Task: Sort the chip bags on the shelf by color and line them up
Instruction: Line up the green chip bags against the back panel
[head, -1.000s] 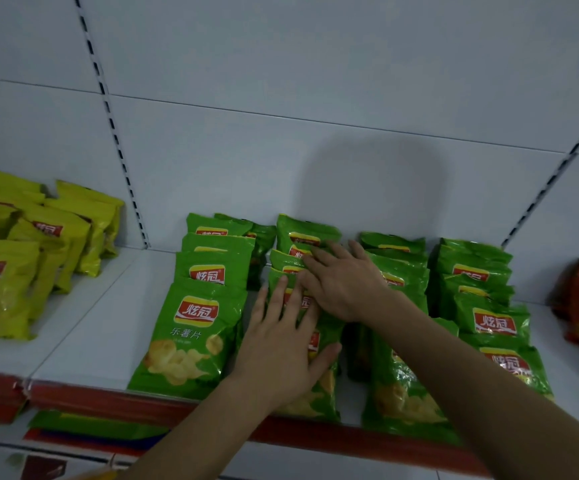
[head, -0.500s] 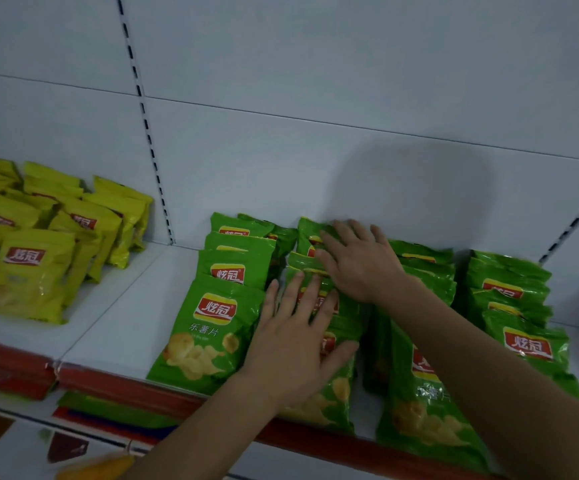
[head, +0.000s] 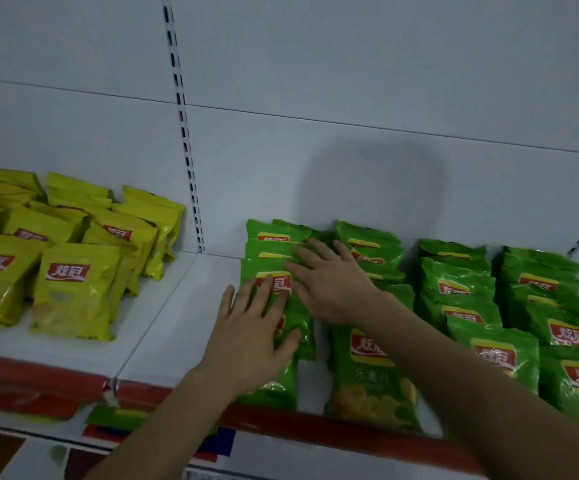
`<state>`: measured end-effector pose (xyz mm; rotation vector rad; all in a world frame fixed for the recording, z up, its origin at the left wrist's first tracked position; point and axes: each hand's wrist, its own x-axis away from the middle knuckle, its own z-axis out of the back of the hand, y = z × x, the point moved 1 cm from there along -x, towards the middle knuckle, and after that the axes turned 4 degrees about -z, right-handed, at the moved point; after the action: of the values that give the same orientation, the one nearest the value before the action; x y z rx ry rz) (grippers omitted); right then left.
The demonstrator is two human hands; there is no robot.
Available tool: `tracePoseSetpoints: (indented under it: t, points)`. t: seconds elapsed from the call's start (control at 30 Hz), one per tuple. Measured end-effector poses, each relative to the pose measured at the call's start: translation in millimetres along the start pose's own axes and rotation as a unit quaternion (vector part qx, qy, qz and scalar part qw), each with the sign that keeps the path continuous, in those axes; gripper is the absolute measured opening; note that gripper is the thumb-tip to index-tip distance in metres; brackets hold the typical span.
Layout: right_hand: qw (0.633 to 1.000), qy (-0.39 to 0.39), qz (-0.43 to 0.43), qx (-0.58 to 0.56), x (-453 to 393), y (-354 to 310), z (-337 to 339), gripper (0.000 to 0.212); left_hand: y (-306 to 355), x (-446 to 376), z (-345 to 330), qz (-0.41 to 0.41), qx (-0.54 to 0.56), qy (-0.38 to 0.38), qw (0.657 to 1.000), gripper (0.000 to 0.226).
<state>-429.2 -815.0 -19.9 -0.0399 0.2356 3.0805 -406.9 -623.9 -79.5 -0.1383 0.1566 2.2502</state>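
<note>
Near the shelf (head: 163, 327) front edge, both flat hands, left hand (head: 250, 337) and right hand (head: 329, 285), fingers spread, pressed the leftmost green bags (head: 274, 268); squaring that row seemed next.

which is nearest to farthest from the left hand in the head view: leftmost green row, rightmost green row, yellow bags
From the left hand:
1. leftmost green row, directly under its fingers, touching.
2. yellow bags, off to its left across bare shelf.
3. rightmost green row, far right, past the right hand and two other green rows.

Both flat hands (head: 257, 337) on green chip bags (head: 274, 282)
</note>
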Motion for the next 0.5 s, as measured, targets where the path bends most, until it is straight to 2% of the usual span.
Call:
tracePoseSetpoints:
  t: [0.17,0.27,0.37,0.43,0.5]
  points:
    - [0.999,-0.004,-0.051,0.004,-1.3,-15.4,8.8,0.055,-4.2,2.7,-1.2,-0.023,0.007,-0.01,1.0,0.083]
    - [0.997,-0.009,-0.073,-0.01,-1.0,-19.5,11.9,0.048,-6.8,4.6,2.8,-0.041,0.037,0.02,0.998,0.085]
    - [0.996,0.028,-0.083,-0.002,-4.3,-20.7,12.6,0.042,-10.9,4.4,4.2,-0.066,0.057,0.033,0.996,0.08]
    - [0.995,0.05,-0.089,0.0,-13.1,-19.2,13.0,0.044,-13.1,2.7,3.3,-0.077,0.045,0.017,0.996,0.077]
    - [0.995,0.04,-0.092,0.002,-25.5,-18.9,15.7,0.057,-13.2,1.7,2.4,-0.08,0.04,0.007,0.996,0.078]
